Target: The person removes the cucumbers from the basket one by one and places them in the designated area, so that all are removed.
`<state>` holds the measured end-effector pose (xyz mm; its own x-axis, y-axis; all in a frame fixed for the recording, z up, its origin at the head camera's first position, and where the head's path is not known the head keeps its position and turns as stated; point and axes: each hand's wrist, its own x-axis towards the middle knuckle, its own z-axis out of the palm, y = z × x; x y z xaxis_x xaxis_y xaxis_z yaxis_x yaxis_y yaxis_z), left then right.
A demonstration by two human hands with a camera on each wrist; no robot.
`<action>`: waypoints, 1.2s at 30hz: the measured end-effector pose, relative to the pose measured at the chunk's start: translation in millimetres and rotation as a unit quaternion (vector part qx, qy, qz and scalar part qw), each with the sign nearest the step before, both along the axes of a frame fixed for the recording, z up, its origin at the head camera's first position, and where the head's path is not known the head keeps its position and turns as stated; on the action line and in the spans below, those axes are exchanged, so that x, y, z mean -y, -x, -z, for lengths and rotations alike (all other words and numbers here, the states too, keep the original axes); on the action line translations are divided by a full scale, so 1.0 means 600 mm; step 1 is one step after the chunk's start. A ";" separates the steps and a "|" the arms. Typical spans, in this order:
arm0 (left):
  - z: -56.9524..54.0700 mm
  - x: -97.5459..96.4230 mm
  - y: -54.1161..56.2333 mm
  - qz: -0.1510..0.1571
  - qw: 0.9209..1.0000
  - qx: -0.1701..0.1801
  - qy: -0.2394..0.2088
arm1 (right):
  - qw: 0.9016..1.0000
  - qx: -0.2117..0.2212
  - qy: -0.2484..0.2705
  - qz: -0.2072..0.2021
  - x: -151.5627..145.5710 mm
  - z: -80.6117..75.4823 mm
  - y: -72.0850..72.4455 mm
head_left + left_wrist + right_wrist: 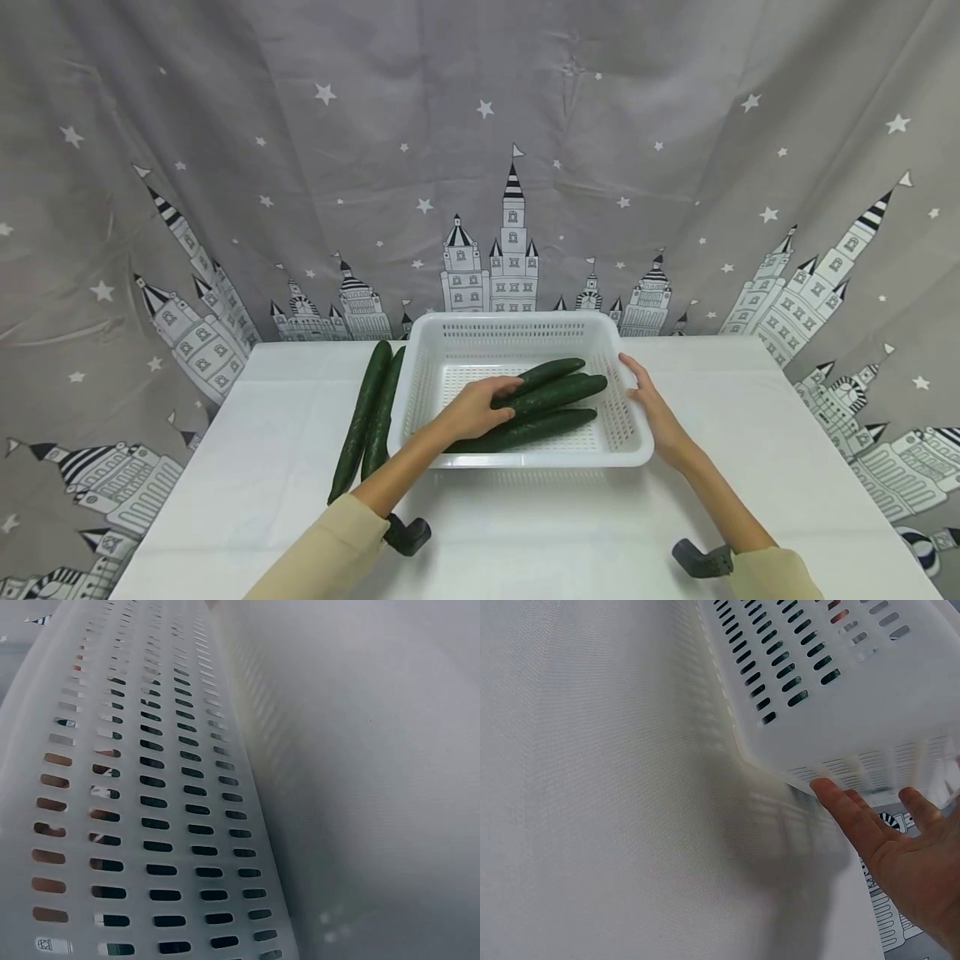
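A white plastic basket [536,459] with slotted walls stands on the table with several dark green cucumbers [555,423] lying inside. My left hand [474,410] reaches in over the basket's near left side. Its thumb and fingers are around the left end of a middle cucumber [551,395]. At the basket's right end, my right hand [660,417] rests against the outer wall with spread fingers [847,814]. In the left wrist view the basket wall [169,825] hides most of the left hand.
Two long cucumbers [362,421] lie side by side on the white table [247,475], left of the basket. Behind the table hangs a grey curtain [375,125] printed with castles and stars. Dark wrist-worn pieces [407,536] sit at both cuffs.
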<state>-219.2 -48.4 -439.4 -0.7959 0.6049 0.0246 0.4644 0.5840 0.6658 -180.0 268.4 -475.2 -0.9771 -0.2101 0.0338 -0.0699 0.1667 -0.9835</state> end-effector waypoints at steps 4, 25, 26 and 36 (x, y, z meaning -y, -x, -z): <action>0.003 -0.008 0.005 0.014 0.999 0.021 0.043 | 1.000 0.004 0.003 0.001 -0.001 0.000 0.000; 0.006 -0.016 0.026 0.047 0.997 0.017 0.064 | 1.000 -0.003 0.007 -0.001 0.001 -0.007 -0.001; 0.005 -0.016 0.026 0.046 0.997 0.017 0.063 | 1.000 -0.002 0.008 -0.002 0.001 -0.008 0.000; 0.007 -0.016 0.027 0.050 0.997 0.022 0.057 | 1.000 0.000 0.006 -0.003 0.001 -0.006 -0.003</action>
